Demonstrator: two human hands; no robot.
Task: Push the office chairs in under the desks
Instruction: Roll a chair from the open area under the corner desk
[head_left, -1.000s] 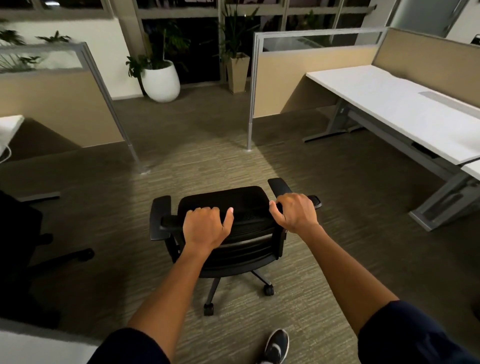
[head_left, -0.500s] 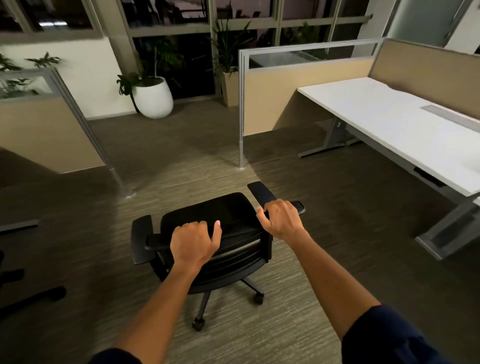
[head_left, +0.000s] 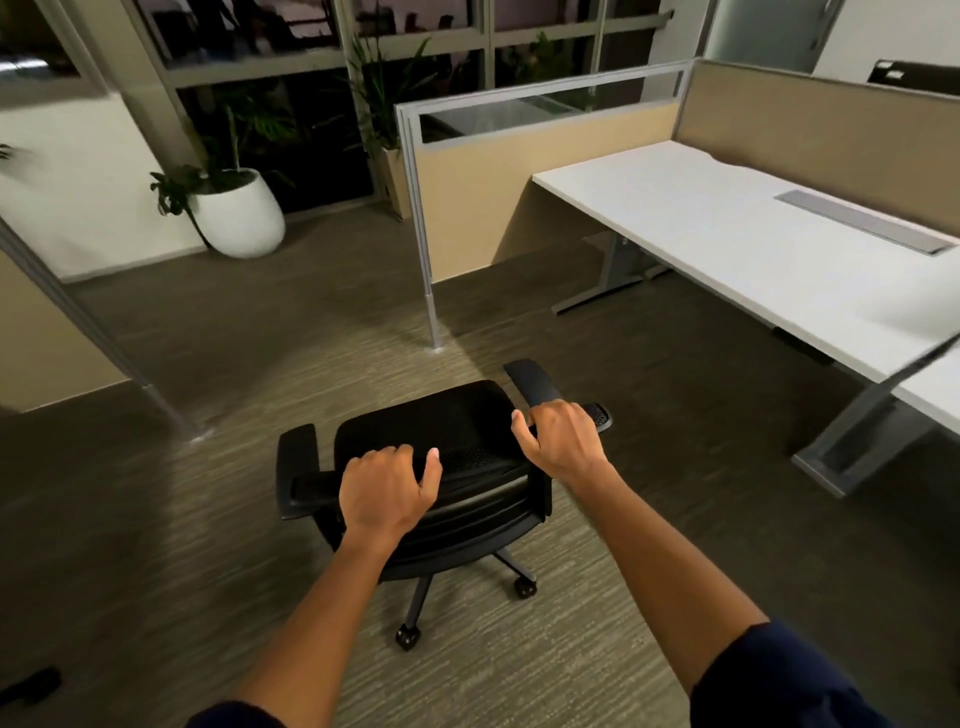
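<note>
Both hands on the chair (head_left: 441, 457) backrest top. Left hand (head_left: 387, 496) is curled over the top edge near the left armrest, grip closed on it. Right hand (head_left: 563, 441) is hooked over the top right corner, by the right armrest; fingers wrapped, thumb loose. Chair sits on carpet in the open aisle, well apart from any desk, seat facing away from the person and slightly right.

Key relation: the white desk (head_left: 727, 244) lies ahead and to the right of the chair, its long edge running diagonally from near right to far centre. The knee gap is between the two grey legs. Right hand is nearer the desk.

Judgement: chair needs to swing clockwise, then roll right-forward so the seat enters square to the edge. Watch the partition post (head_left: 431, 317) just ahead.
</note>
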